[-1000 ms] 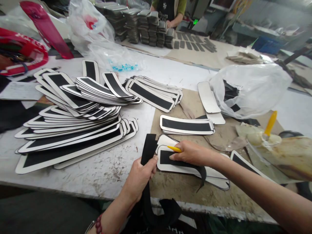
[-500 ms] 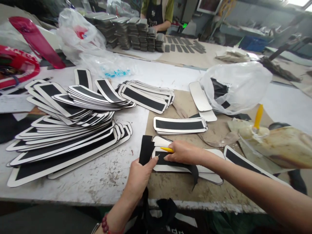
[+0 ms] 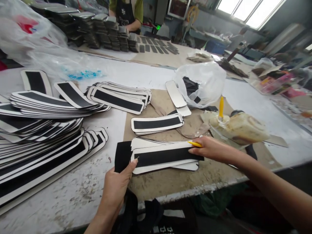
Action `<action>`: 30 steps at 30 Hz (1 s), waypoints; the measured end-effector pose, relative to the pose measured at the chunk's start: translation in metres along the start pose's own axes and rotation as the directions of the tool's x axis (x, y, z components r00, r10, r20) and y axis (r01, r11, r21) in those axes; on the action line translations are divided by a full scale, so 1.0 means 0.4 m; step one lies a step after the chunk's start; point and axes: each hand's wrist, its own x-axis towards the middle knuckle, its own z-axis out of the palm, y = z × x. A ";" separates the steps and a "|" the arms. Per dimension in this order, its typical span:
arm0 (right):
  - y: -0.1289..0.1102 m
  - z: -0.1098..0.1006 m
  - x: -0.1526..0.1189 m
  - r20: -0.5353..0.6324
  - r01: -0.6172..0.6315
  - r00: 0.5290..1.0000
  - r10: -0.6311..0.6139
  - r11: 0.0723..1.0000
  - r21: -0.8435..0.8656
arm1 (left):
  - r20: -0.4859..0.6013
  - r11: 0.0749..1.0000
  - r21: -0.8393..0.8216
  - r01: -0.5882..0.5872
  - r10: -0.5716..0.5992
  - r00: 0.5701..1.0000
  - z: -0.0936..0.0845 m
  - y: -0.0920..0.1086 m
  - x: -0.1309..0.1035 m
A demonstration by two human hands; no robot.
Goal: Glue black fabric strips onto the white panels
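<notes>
A white rounded panel [image 3: 146,169] lies on a small stack of similar panels in front of me. Along its middle runs a black strip [image 3: 163,154], flat and fairly straight. My left hand [image 3: 118,183] is closed at the panel's left end, thumb pressed on the edge, with a bunch of black strips [image 3: 122,156] against its fingers, which are mostly hidden. At the other end, my right hand [image 3: 208,149] pinches a slim yellow pointed tool [image 3: 195,144], and its fingertips touch the strip's right end, which juts past the panel.
Stacks of panels with black strips [image 3: 44,162] fill the left side. Another short stack [image 3: 157,123] lies just behind. A plastic bag [image 3: 207,78] holds black pieces. On the right is a stained container [image 3: 246,128] with a yellow handle [image 3: 221,106]. A person [image 3: 126,16] stands across the table.
My right hand has slid rightward along the panel. The black strip, whose loose end curled over the front edge, now lies straight. My left hand stays at the left end; the view has turned right.
</notes>
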 end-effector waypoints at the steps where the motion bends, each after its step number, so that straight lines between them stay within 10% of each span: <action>1: 0.002 0.011 0.003 -0.036 -0.046 0.998 0.045 0.998 -0.052 | -0.011 1.000 -0.006 -0.003 0.003 1.000 0.001 0.001 -0.003; 30: -0.011 -0.018 0.075 0.051 -0.023 0.998 0.039 0.961 -0.274 | -0.002 0.991 0.061 0.122 -0.122 0.993 -0.017 -0.025 0.002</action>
